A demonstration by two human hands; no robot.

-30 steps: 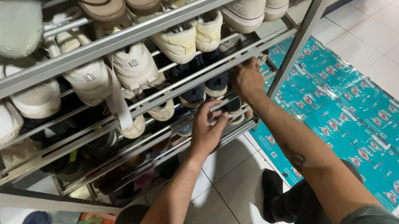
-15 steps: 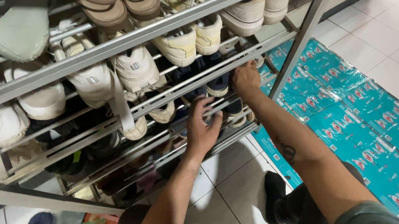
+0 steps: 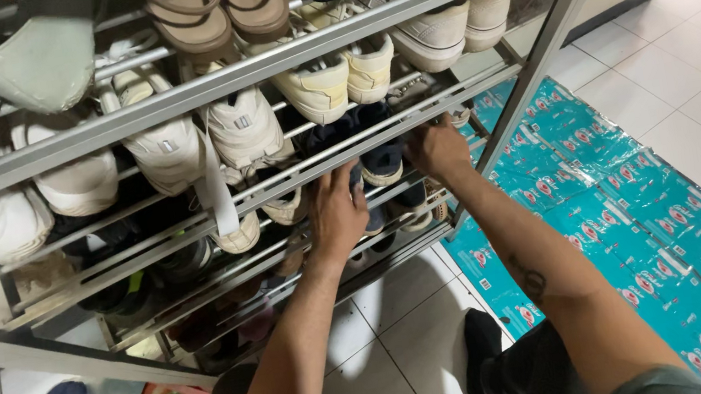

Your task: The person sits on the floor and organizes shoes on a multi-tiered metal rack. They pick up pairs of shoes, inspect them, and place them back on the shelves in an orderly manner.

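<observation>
Both of your hands sit a little deeper in the shoe rack than a moment ago, and your head has dipped closer, so the shelves fill more of the head view.

Your left hand reaches between the bars of a lower shelf, palm down, fingers curled around something dark there; whether it actually grips is hidden by the bar in front of it. Your right hand is just beside it, fingers pushed in next to a pair of dark shoes on the same level; its fingertips are out of sight, so I cannot tell if it is closed. White sneakers sit above your left hand, cream ones above both.

To my eye you are sorting the lower row, still at the grasping stage. Next you need a firm hold on the dark pair and a clean path past the bars. Teal mats lie on the floor beyond your right arm.
</observation>
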